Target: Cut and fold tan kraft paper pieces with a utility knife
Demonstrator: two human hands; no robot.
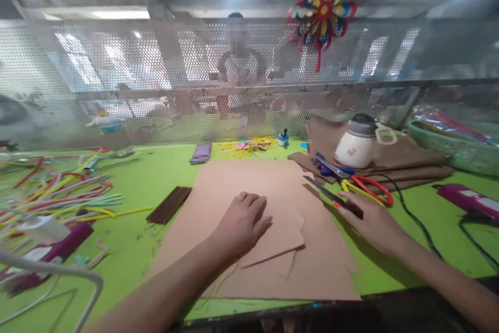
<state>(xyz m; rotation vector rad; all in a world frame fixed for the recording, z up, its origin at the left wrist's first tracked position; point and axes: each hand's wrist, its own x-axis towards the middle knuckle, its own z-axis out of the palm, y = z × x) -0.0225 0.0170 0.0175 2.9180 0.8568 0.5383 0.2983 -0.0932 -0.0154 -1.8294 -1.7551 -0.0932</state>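
Observation:
My left hand (245,218) rests palm down with fingers loosely spread on a stack of tan paper sheets (249,177). A smaller cut piece of tan paper (280,244) lies partly beneath it, its lower edge slightly raised. Off the right side of the sheets, my right hand (374,221) is closed around a knife (331,197) with a black and red handle. The dark blade points left and away, over the sheets' right edge. Close beyond that hand are scissors with red and yellow handles (374,190) and blue-handled scissors (331,167).
Coloured strips (70,192) and a purple power strip (70,250) lie left. A brown ribbed strip bundle (169,205) borders the paper. Rightward are a white bottle (354,143) on folded brown material (409,159), a cable, and a green basket (452,146). A person (239,68) stands behind the mesh.

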